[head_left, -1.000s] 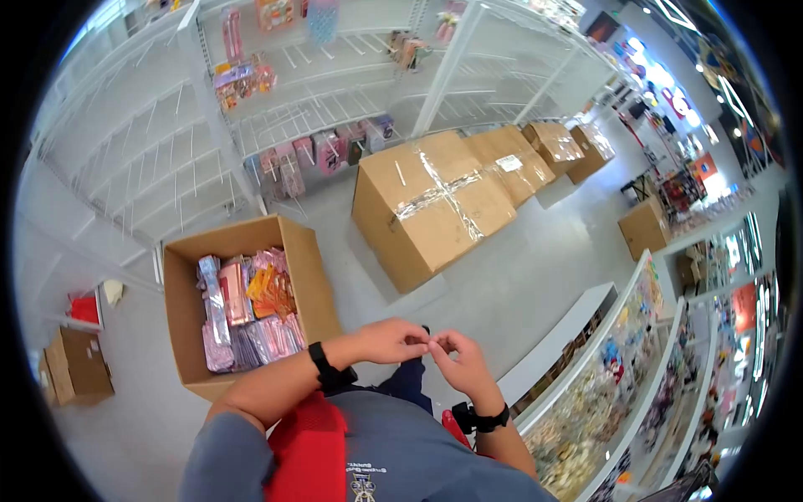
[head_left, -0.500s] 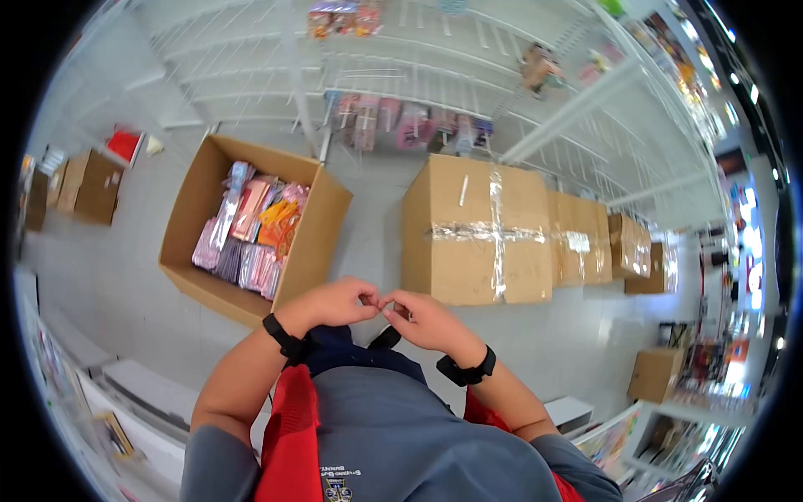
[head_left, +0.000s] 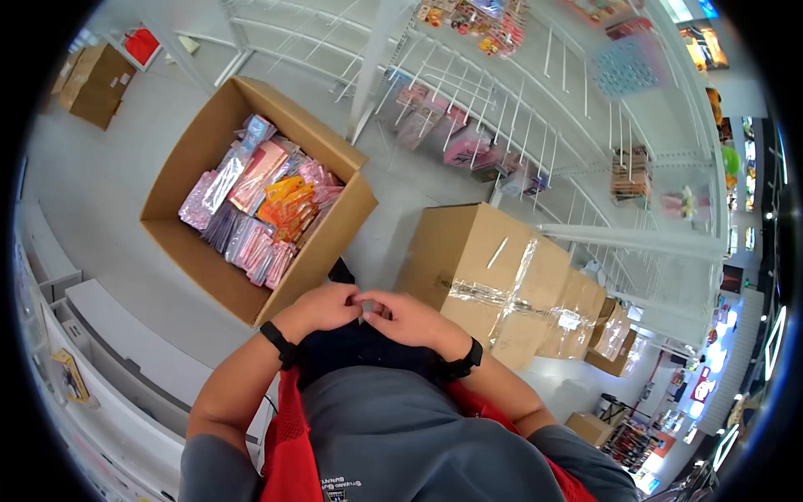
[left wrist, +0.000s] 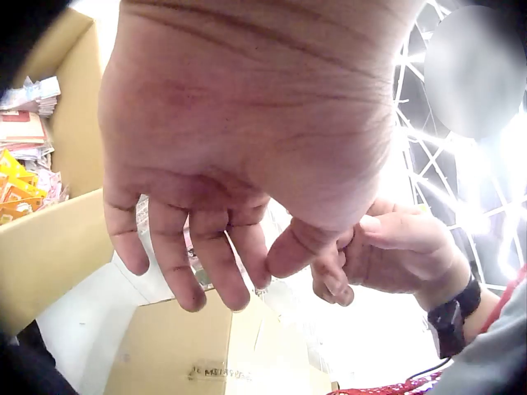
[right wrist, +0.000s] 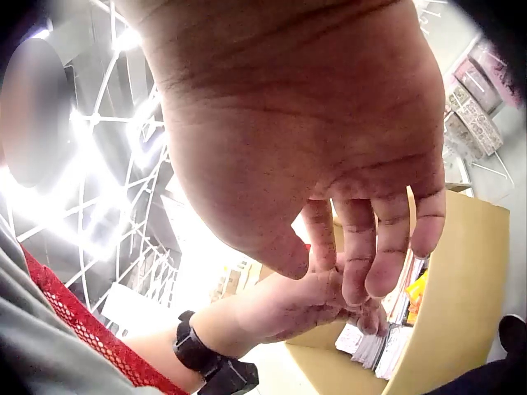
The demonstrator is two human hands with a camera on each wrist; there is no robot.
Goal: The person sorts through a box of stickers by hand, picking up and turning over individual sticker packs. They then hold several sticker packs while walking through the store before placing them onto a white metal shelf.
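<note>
In the head view my left hand [head_left: 330, 307] and right hand [head_left: 403, 319] meet in front of the waist, fingertips touching. The left wrist view shows the left hand [left wrist: 239, 156] with loosely bent fingers and its thumb beside the index finger; no object shows between them. Likewise, the right hand [right wrist: 313, 148] hangs with relaxed fingers in the right wrist view, its thumb overlapping the left hand. Just beyond the left hand stands an open cardboard box [head_left: 188, 259], holding pink, purple and orange flat packets [head_left: 288, 207] in clear wrapping.
A taped carton [head_left: 493, 276] stands right of the open box, with more cartons [head_left: 577, 314] in a row behind. White racks with hooks [head_left: 493, 109] and hanging goods [head_left: 468, 144] line the far side. At left are low white shelf units [head_left: 134, 335] and another carton [head_left: 96, 84].
The head view has swung, so the open box and cartons sit differently in it. Both hands stay together before the waist, the right hand now overlapping closer to the left.
</note>
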